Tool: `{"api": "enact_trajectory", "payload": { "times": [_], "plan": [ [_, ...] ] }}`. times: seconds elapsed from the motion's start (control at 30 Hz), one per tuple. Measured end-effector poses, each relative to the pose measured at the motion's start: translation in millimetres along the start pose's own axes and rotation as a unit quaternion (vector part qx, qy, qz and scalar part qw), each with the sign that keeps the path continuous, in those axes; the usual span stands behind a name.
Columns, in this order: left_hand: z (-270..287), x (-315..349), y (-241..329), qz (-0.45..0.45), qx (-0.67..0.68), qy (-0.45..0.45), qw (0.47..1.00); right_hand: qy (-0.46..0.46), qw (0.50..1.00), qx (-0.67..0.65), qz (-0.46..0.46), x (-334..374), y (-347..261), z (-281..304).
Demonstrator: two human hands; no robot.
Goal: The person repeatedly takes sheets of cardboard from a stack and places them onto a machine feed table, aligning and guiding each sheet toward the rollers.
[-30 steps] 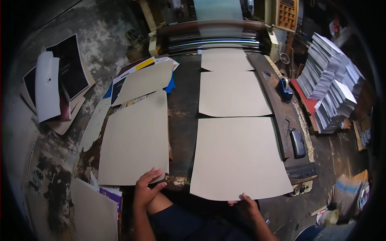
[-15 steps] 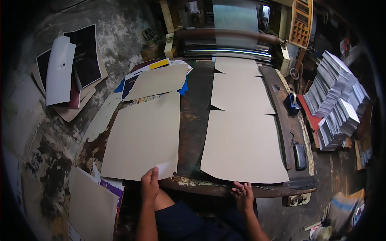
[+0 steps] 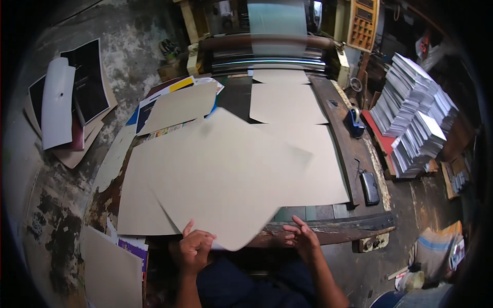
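Note:
A large grey-beige cardboard sheet [image 3: 226,174] lies at an angle, spanning the left pile of sheets [image 3: 138,200] and the right row of sheets [image 3: 328,169]. One of its corners points toward me over the table's front edge. My left hand [image 3: 195,250] is closed at that sheet's near left edge, thumb and curled fingers against the board. To the right, just off the sheet's near right edge, my right hand [image 3: 304,239] is raised with fingers apart and nothing in it. Overlapping sheets [image 3: 285,97] run up to the shiny rollers [image 3: 267,63] of a machine.
A dark wooden rail [image 3: 334,138] borders the row, with a blue tape dispenser [image 3: 354,123] and a black box [image 3: 369,188] beyond it. Tall paper stacks [image 3: 411,108] stand at right. A control panel [image 3: 362,25] hangs at far right. Loose printed sheets [image 3: 92,77] lie on the left.
The top sheet of the left pile has swung rightward and turned, now covering part of the right row. My left hand moved with its edge. The row has shifted toward the rollers.

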State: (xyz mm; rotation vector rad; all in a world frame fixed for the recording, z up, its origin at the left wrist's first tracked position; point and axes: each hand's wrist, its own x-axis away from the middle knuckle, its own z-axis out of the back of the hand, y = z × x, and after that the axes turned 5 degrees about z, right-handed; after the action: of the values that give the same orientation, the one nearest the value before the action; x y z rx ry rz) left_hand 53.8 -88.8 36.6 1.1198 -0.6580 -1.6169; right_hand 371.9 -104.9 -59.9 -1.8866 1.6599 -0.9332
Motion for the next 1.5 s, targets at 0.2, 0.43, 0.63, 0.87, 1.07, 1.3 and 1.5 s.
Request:
{"api": "enact_trajectory", "payload": {
  "times": [0.2, 0.43, 0.63, 0.87, 1.07, 1.3, 1.5],
  "plan": [
    [-5.3, 3.8, -0.2, -0.057, 0.012, -0.098, 0.993, 0.072, 0.996, 0.03, -0.035, 12.9, 4.8, -1.9],
    [7.1, -14.6, -52.9, -0.034, -0.237, 0.007, 0.971, 0.101, 0.989, 0.077, -0.081, 53.8, 39.3, 53.1],
    [21.5, -12.6, -74.8, 0.017, -0.181, 0.049, 0.982, 0.154, 0.975, 0.109, -0.119, 91.3, 39.7, 33.6],
    [24.9, -22.2, -72.1, 0.071, -0.125, 0.004, 0.99, 0.151, 0.971, 0.127, -0.132, 109.9, 38.6, 26.7],
    [21.1, -18.4, -72.8, 0.059, -0.146, 0.0, 0.987, 0.153, 0.976, 0.093, -0.124, 99.7, 38.4, 32.2],
    [4.9, -3.7, -64.8, 0.082, -0.195, 0.071, 0.975, 0.176, 0.981, 0.002, -0.083, 43.8, 31.5, 34.4],
    [-8.6, 1.8, -80.8, 0.117, -0.155, 0.138, 0.971, 0.148, 0.982, -0.074, -0.089, 3.9, 33.9, 50.7]
  ]
}}
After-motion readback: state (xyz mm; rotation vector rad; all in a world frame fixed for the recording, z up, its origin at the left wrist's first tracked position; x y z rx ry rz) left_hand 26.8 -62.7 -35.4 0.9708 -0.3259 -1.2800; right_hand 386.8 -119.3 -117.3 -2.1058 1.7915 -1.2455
